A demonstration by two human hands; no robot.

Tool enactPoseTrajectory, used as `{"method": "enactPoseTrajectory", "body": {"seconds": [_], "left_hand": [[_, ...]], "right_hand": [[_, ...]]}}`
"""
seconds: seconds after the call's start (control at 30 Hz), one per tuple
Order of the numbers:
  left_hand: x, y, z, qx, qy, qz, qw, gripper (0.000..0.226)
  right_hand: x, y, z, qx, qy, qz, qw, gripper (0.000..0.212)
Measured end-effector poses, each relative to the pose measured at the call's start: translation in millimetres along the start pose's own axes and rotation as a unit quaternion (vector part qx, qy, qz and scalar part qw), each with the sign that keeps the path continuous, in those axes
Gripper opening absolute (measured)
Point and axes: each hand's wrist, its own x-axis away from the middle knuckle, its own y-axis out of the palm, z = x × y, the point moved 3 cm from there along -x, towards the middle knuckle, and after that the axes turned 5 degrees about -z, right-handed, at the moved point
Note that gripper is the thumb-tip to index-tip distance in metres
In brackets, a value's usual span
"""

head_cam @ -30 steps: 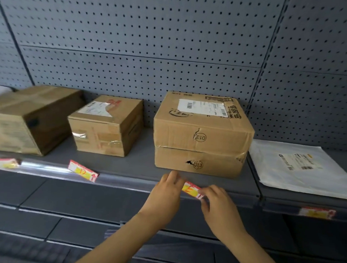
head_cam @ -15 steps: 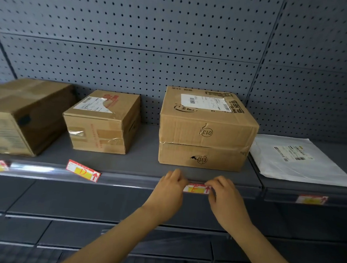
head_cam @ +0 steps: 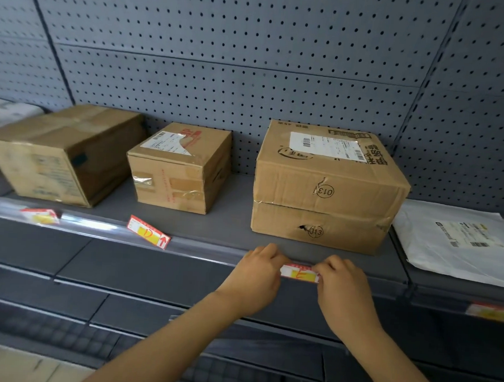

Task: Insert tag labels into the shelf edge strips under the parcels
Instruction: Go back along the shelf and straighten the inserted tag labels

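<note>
Tag label [head_cam: 299, 273] is pinched at both ends: L hand [head_cam: 255, 279] grip closed on its left end, R hand [head_cam: 343, 291] grip closed on its right end. Label is held level against the shelf edge strip [head_cam: 200, 244], btwn the two grips. Just above & behind the grips, the big parcel marked 013 [head_cam: 327, 189] is seen. Further left of L grip, a 2nd label [head_cam: 148, 235] is stuck tilted in the strip, below a smaller parcel [head_cam: 178, 168]. Right of R grip, a white mailer bag [head_cam: 454, 241] lies flat.
</note>
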Motion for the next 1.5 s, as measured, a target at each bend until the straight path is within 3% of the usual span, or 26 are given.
{"method": "enactPoseTrajectory", "body": {"seconds": [0.23,0.5,0.63,0.83,1.03,1.27,1.5], "left_hand": [[38,-21,-39,-0.010,-0.034,0.017,0.999,0.032],[99,-71,-128,-0.050,-0.061,0.014,0.997,0.031],[126,-96,-180,-0.053,-0.038,0.013,0.998,0.031],[133,-116,-243,-0.011,-0.057,0.062,0.996,0.053],[124,-111,-265,0.062,-0.021,0.069,0.995,0.026],[136,-106,-253,0.094,0.012,0.082,0.992,0.033],[126,-114,-260,0.141,-0.053,0.097,0.984,0.028]], "right_hand": [[-14,-2,-67,-0.082,-0.068,0.021,0.994,0.018],[-38,14,-167,-0.166,-0.132,-0.017,0.977,0.016],[-45,30,-217,-0.198,-0.117,-0.031,0.973,0.022],[-59,51,-286,-0.181,-0.059,-0.027,0.981,0.033],[-68,56,-301,-0.148,0.004,-0.017,0.989,0.031],[-70,56,-293,-0.126,0.028,0.001,0.992,0.031],[-73,55,-291,-0.104,0.029,0.014,0.994,0.025]]}}
